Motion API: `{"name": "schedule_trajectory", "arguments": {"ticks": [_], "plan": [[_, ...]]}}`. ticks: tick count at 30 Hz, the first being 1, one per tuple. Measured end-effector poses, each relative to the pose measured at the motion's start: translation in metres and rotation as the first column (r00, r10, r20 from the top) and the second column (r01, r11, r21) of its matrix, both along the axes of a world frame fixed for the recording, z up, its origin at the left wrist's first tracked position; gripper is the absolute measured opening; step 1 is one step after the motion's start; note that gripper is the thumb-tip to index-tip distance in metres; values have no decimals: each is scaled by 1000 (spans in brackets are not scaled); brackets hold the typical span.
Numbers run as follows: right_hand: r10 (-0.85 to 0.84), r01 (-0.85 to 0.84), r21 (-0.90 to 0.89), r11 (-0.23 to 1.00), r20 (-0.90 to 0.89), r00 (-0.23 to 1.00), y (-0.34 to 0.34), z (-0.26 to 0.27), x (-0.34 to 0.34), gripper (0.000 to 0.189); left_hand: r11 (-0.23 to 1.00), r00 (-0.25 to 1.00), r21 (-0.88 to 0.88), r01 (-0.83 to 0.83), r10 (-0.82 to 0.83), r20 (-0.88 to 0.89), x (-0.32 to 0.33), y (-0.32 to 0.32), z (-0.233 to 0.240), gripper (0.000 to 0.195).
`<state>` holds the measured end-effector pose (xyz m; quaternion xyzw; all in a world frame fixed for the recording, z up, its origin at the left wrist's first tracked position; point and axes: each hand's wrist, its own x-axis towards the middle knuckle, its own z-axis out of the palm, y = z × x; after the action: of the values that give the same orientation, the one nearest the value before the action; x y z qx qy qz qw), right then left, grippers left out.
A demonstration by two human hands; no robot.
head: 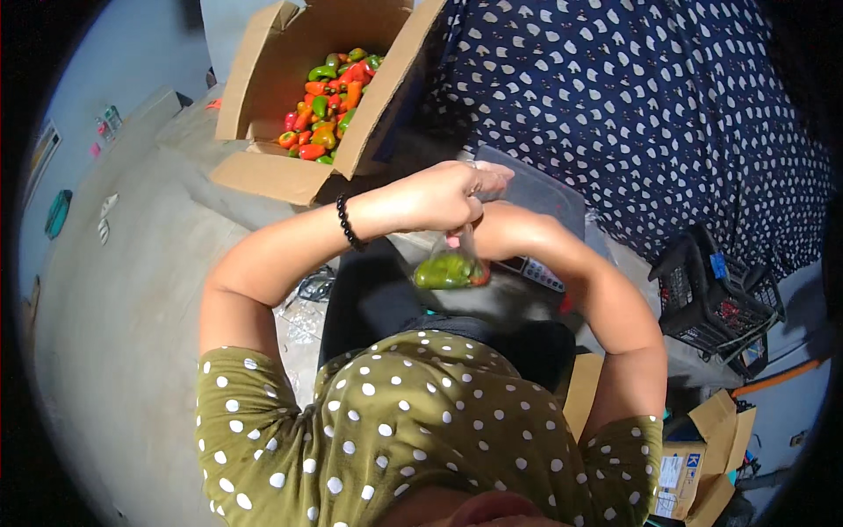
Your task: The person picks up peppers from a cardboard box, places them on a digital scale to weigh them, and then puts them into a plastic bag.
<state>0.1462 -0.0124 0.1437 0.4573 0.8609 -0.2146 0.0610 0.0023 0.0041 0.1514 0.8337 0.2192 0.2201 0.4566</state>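
A clear plastic bag [454, 249] hangs low in front of me, with green peppers [444, 271] and a bit of red showing inside. My left hand [451, 194], with a black beaded bracelet [348, 221] on its wrist, grips the gathered top of the bag, index finger stretched to the right. Just beneath it, my right hand [490, 230] is bent inward against the bag's neck, its fingers mostly hidden behind the left hand. A fingertip shows at the neck. Behind the right forearm, a digital scale [543, 273] with a keypad is partly covered.
An open cardboard box [359, 141] of red, green and orange peppers [323, 105] stands ahead to the left. A translucent plastic tub [553, 191] lies beyond my hands. Black plastic baskets [698, 290] are at right, below a patterned dark blue curtain [632, 112]. Another carton [678, 471] sits lower right.
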Motion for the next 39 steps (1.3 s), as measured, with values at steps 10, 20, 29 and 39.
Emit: {"name": "schedule_trajectory", "arguments": {"ticks": [10,20,29,39], "plan": [[327,-308,-137,941,149,933,12,-45,-58,48,978,978,108,-179,189,-90,-91,-11,-20,51],[644,-349,700,623,-206,736,10,12,-15,19,933,928,121,-340,354,-120,-131,-26,21,39],[406,7,727,687,-391,826,-22,97,37,7,898,936,385,-212,300,-184,-82,-1,101,26],[200,303,507,807,-717,668,-42,97,74,18,478,973,861,174,52,-226,-22,11,112,32]]}}
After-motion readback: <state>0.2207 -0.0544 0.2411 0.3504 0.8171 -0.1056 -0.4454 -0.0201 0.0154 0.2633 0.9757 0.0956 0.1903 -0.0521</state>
